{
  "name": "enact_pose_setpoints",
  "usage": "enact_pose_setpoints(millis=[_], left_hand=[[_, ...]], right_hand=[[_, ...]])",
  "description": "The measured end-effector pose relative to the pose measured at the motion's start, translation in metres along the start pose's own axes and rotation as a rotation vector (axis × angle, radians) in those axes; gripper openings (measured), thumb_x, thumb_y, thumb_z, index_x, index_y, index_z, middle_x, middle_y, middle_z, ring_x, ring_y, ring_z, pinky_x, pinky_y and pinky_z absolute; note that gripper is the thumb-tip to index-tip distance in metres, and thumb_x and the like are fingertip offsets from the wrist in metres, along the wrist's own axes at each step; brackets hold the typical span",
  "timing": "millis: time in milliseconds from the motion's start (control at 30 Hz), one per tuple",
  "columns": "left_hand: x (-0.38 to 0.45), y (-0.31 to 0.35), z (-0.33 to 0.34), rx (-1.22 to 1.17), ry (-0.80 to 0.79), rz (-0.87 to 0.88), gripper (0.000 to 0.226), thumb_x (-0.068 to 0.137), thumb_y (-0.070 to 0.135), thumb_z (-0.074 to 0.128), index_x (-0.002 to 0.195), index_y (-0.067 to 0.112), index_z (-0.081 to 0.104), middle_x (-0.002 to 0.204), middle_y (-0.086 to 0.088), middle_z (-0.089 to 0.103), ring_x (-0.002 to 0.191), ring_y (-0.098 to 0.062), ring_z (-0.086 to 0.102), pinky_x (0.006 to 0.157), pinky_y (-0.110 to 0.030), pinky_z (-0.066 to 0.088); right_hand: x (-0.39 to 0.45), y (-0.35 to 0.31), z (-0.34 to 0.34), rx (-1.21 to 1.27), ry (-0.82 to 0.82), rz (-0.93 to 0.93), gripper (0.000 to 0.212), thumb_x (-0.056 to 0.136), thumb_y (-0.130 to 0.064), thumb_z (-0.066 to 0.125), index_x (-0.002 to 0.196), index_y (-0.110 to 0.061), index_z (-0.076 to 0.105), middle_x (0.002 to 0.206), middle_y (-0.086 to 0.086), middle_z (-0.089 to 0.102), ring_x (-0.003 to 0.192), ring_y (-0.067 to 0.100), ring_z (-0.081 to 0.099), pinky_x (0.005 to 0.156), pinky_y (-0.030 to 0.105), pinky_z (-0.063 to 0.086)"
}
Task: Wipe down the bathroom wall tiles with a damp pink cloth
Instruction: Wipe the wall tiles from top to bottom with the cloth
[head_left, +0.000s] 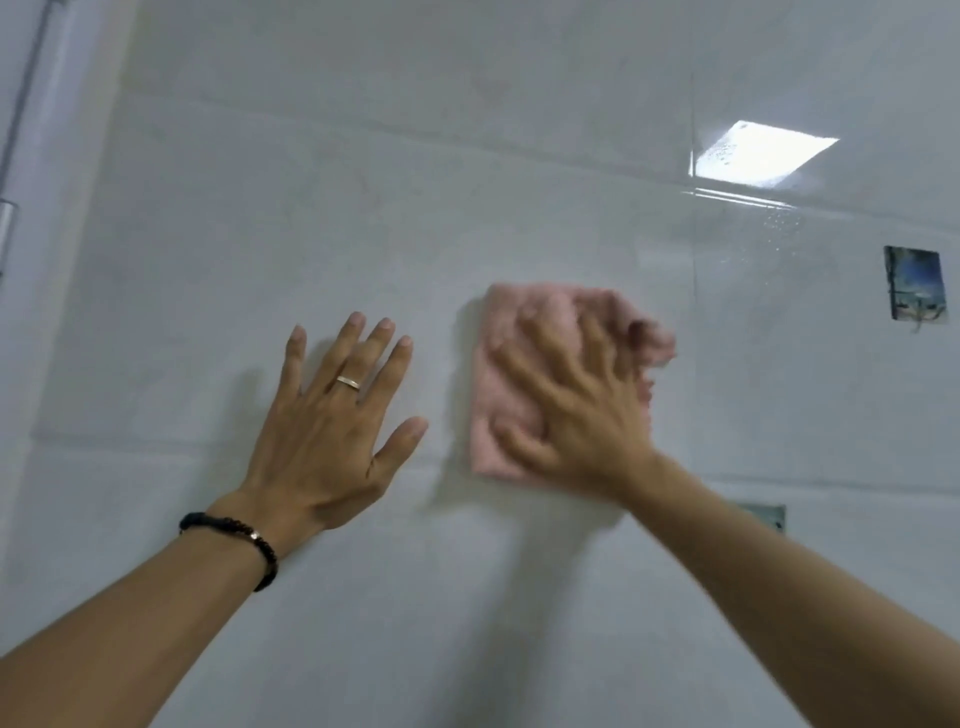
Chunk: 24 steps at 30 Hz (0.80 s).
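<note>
Mid-wipe on white wall tiles (467, 156). Right hand (571, 400) spread flat on folded pink cloth (493, 395), fingers splayed and pressing it to the wall; blurred, so judged in motion. Cloth at centre of view, lying over a horizontal grout line, upper right corner bunched and smeared by blur. Left hand (327, 431) flat against bare tile just left of cloth, fingers straight and fanned, holding nothing; ring (347, 383) on one finger, dark beaded bracelet (234, 535) at wrist. Looks like bracing.

Progress, as a judgement: water droplets and wet sheen beside bright reflected light patch (758, 156), upper right, suggest that area already passed over. Tiles left of cloth and along top look matte, likely not yet reached. Lower wall mostly behind forearms; cannot tell. Roughly part-way, much wall remaining.

Small dark square sticker (917, 283) at far right, well apart from cloth. Metal rail (21, 130) at left edge.
</note>
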<state>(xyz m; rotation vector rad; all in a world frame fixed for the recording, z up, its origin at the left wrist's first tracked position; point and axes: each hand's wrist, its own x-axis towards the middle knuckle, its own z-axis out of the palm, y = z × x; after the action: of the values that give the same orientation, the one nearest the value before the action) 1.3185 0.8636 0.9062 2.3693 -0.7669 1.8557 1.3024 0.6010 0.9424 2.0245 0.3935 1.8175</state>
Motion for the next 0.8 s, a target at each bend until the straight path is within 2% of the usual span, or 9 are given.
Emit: enact_pose_setpoints(millis=[100, 133, 233, 300, 467, 533, 633, 700, 800], left_hand=[[-0.009, -0.006, -0.001, 0.002, -0.008, -0.024, 0.072, 0.097, 0.057, 0.014, 0.151, 0.011, 0.028, 0.158, -0.01, 0.026, 0.149, -0.027, 0.014, 0.116, -0.059, 0.003], [-0.01, -0.006, -0.001, -0.003, -0.01, -0.029, 0.072, 0.097, 0.057, 0.014, 0.151, 0.011, 0.029, 0.158, -0.01, 0.026, 0.148, -0.027, 0.014, 0.116, -0.059, 0.003], [-0.008, -0.003, 0.001, -0.039, -0.017, -0.018, 0.072, 0.097, 0.058, 0.015, 0.151, 0.012, 0.029, 0.158, -0.01, 0.026, 0.149, -0.026, 0.013, 0.117, -0.057, 0.004], [-0.005, 0.002, 0.003, -0.045, -0.012, 0.003, 0.073, 0.097, 0.058, 0.013, 0.151, 0.013, 0.029, 0.158, -0.01, 0.026, 0.149, -0.026, 0.012, 0.117, -0.058, 0.006], [0.015, 0.028, 0.007, -0.084, 0.014, 0.071, 0.072, 0.097, 0.058, 0.014, 0.151, 0.013, 0.03, 0.158, -0.01, 0.027, 0.148, -0.026, 0.014, 0.117, -0.058, 0.008], [0.027, 0.042, 0.006, -0.112, 0.029, 0.068, 0.072, 0.097, 0.058, 0.017, 0.151, 0.014, 0.03, 0.158, -0.009, 0.026, 0.149, -0.026, 0.013, 0.116, -0.059, 0.009], [0.038, 0.061, 0.007, -0.129, 0.04, 0.056, 0.071, 0.097, 0.058, 0.016, 0.152, 0.015, 0.028, 0.159, -0.008, 0.025, 0.149, -0.024, 0.01, 0.117, -0.058, 0.007], [0.041, 0.071, 0.009, -0.12, 0.039, 0.063, 0.072, 0.096, 0.059, 0.013, 0.152, 0.016, 0.026, 0.159, -0.008, 0.024, 0.15, -0.023, 0.009, 0.117, -0.059, 0.007], [0.046, 0.087, 0.012, -0.092, 0.027, 0.049, 0.072, 0.097, 0.06, 0.012, 0.152, 0.016, 0.025, 0.159, -0.008, 0.024, 0.149, -0.024, 0.01, 0.117, -0.059, 0.008]], right_hand=[[0.036, -0.017, -0.005, 0.04, -0.03, 0.375, 0.076, 0.086, -0.072, 0.031, 0.155, -0.042, 0.026, 0.167, 0.001, 0.015, 0.142, 0.055, 0.02, 0.11, 0.068, 0.018], [0.037, -0.036, -0.003, 0.042, -0.001, 0.376, 0.077, 0.085, -0.072, 0.032, 0.155, -0.04, 0.029, 0.167, 0.002, 0.017, 0.14, 0.055, 0.022, 0.11, 0.066, 0.017], [-0.002, -0.07, 0.005, 0.057, 0.023, 0.087, 0.074, 0.086, -0.07, 0.041, 0.151, -0.035, 0.043, 0.163, 0.004, 0.032, 0.141, 0.054, 0.028, 0.112, 0.066, 0.021], [-0.018, -0.045, 0.002, 0.05, 0.006, -0.001, 0.073, 0.086, -0.068, 0.045, 0.15, -0.034, 0.046, 0.161, 0.004, 0.036, 0.142, 0.053, 0.027, 0.111, 0.068, 0.026], [0.023, 0.021, -0.01, 0.002, -0.046, 0.461, 0.076, 0.087, -0.072, 0.026, 0.157, -0.046, 0.016, 0.169, -0.005, 0.008, 0.147, 0.046, 0.011, 0.116, 0.064, 0.014], [0.011, 0.006, -0.006, 0.008, -0.027, 0.394, 0.077, 0.088, -0.072, 0.026, 0.159, -0.043, 0.013, 0.17, -0.002, 0.004, 0.149, 0.048, 0.005, 0.117, 0.066, 0.005], [-0.04, 0.001, -0.003, 0.049, -0.034, 0.015, 0.073, 0.088, -0.067, 0.041, 0.154, -0.036, 0.038, 0.165, 0.003, 0.027, 0.147, 0.049, 0.02, 0.115, 0.068, 0.018], [-0.043, 0.045, -0.005, -0.029, -0.019, -0.116, 0.07, 0.089, -0.065, 0.045, 0.151, -0.034, 0.043, 0.162, 0.005, 0.033, 0.144, 0.051, 0.028, 0.114, 0.068, 0.02], [-0.012, 0.095, -0.011, -0.031, -0.024, 0.168, 0.072, 0.089, -0.069, 0.034, 0.155, -0.039, 0.032, 0.166, 0.0, 0.023, 0.145, 0.05, 0.023, 0.114, 0.065, 0.019]])
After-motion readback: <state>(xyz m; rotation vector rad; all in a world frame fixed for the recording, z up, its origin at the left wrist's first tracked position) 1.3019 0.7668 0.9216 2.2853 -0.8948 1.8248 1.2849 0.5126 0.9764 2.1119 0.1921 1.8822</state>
